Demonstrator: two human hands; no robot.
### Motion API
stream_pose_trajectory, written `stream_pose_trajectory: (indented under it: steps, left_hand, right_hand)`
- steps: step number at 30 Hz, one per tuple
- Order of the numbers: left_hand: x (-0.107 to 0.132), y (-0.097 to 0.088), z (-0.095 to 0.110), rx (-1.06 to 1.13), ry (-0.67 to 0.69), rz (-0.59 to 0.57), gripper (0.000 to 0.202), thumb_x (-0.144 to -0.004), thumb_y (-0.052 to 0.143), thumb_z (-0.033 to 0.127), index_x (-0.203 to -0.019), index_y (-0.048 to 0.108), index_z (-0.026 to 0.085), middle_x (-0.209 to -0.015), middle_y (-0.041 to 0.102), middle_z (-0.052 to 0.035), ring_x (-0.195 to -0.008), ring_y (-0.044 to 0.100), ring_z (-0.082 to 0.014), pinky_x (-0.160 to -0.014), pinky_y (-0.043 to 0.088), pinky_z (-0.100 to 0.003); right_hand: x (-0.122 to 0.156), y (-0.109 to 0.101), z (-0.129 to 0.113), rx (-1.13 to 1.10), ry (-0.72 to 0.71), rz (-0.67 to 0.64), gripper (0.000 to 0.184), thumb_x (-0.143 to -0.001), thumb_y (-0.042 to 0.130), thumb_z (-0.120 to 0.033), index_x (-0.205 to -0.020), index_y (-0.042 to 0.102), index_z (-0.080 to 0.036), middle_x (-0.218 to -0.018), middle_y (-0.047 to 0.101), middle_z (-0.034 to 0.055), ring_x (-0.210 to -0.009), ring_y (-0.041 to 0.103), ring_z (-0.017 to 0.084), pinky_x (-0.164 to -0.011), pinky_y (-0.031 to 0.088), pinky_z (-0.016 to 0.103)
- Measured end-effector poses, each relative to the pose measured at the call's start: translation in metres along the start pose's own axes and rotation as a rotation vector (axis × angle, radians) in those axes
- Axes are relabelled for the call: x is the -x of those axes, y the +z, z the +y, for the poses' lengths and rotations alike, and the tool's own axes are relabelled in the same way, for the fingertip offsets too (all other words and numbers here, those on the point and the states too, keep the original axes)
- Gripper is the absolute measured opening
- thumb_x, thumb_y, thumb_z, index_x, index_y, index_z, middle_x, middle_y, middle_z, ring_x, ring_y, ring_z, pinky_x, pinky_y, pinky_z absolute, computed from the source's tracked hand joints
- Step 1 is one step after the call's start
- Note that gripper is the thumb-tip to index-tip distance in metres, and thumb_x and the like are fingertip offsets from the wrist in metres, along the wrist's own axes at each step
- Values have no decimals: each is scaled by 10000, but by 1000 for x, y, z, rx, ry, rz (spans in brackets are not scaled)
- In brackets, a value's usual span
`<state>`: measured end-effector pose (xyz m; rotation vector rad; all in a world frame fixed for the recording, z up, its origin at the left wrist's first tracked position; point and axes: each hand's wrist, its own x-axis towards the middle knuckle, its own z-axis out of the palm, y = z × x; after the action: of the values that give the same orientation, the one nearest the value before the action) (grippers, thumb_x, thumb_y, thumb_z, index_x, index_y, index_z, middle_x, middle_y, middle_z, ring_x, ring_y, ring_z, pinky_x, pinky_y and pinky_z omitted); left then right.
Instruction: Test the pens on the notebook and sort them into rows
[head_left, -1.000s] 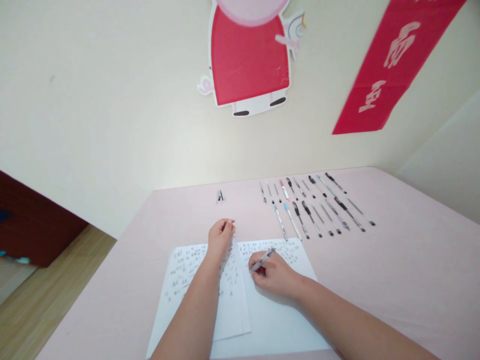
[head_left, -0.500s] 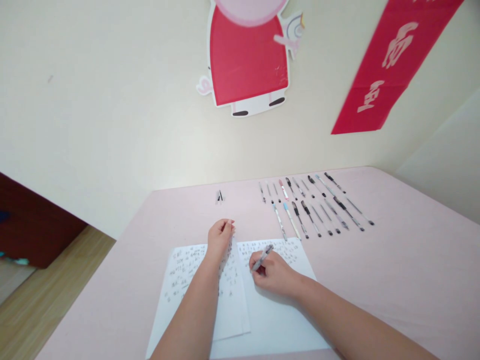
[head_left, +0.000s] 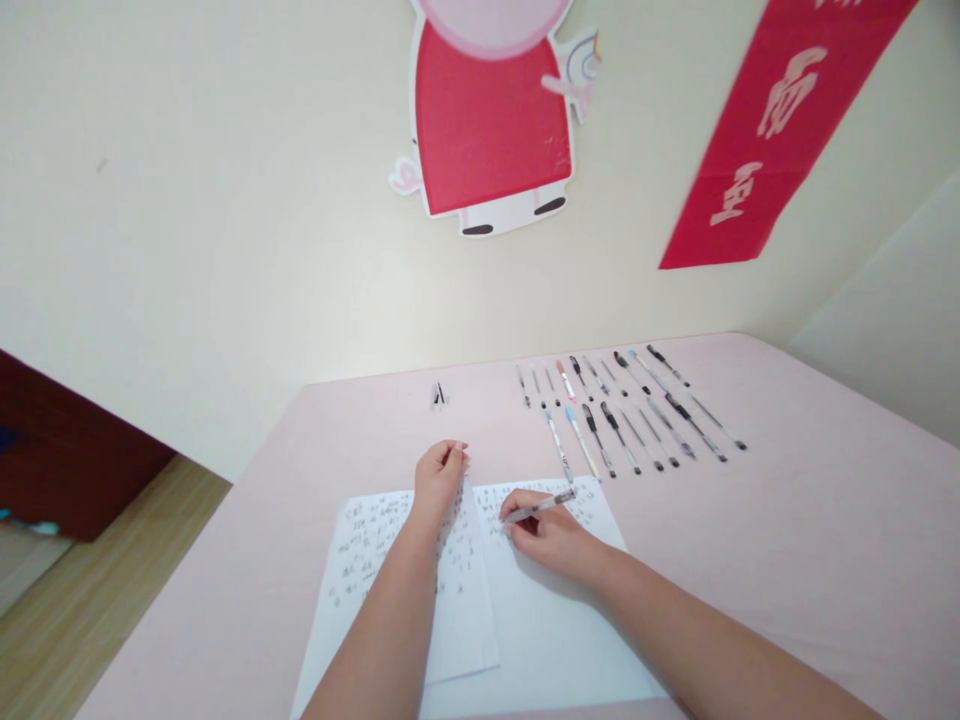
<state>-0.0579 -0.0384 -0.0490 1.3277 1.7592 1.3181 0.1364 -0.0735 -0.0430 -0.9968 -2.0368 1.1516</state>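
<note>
My right hand [head_left: 551, 535] grips a grey pen [head_left: 541, 506] over the right sheet of white paper [head_left: 555, 640], which carries handwriting near its top. The pen lies almost flat, its tip pointing left. My left hand [head_left: 440, 477] rests curled in a loose fist on the top edge of the left written sheet [head_left: 360, 560], and what it holds, if anything, I cannot make out. Both forearms reach in from the bottom edge.
Several pens lie in two rows [head_left: 622, 405] on the pink table [head_left: 787, 520] beyond the paper, to the right. A small dark clip-like object [head_left: 439, 396] sits near the table's far edge. A cartoon cut-out [head_left: 491, 120] and red banner [head_left: 765, 140] hang on the wall.
My right hand has slid slightly up the sheet and tilted the pen down to a flatter angle. The left hand has stayed where it was.
</note>
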Motion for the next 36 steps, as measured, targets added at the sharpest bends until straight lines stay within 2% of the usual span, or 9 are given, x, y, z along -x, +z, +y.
stream_pose_trajectory:
  steps: [5,11,21,27,31,36]
  left_hand:
    - [0,0,0,9,-11,-1,348,-764,493,441,-823,663,143,-683,644,-35,-644,584,-147,-615,436,-258]
    - [0,1,-1,-7,1,-1,330,-766,494,429,-813,668,152,-688,652,-33,-647,587,-150,-612,438,-257]
    - [2,0,2,-5,14,-19,312,-769,495,413,-813,661,153,-672,644,-31,-639,593,-151,-614,447,-262]
    - [4,1,2,33,49,16,331,-791,482,436,-838,653,156,-710,640,-32,-658,587,-142,-632,462,-263]
    - [6,3,4,2,108,18,324,-795,485,434,-829,664,166,-717,646,-35,-682,589,-146,-654,468,-273]
    - [7,4,10,-50,137,-6,320,-805,469,416,-831,669,168,-724,655,-45,-717,596,-163,-693,465,-294]
  right_hand:
    - [1,0,2,8,2,-23,149,-689,499,-109,-755,606,-189,-673,576,-10,-575,493,106,-548,385,211]
    - [1,0,2,19,14,-29,166,-664,490,-87,-758,580,-191,-605,522,-40,-528,453,88,-511,352,193]
    - [3,-4,-6,156,-78,-10,154,-619,479,-68,-674,564,-183,-561,502,-43,-513,456,90,-526,355,199]
    - [2,-6,-5,128,-45,0,116,-703,497,-126,-744,587,-187,-642,557,-22,-568,487,102,-569,376,211]
    - [-2,-8,-3,67,14,53,108,-762,504,-186,-814,599,-189,-660,578,-18,-581,495,110,-570,380,219]
    - [-5,-9,1,12,16,132,158,-775,489,-165,-878,605,-194,-698,590,-11,-607,520,118,-593,403,233]
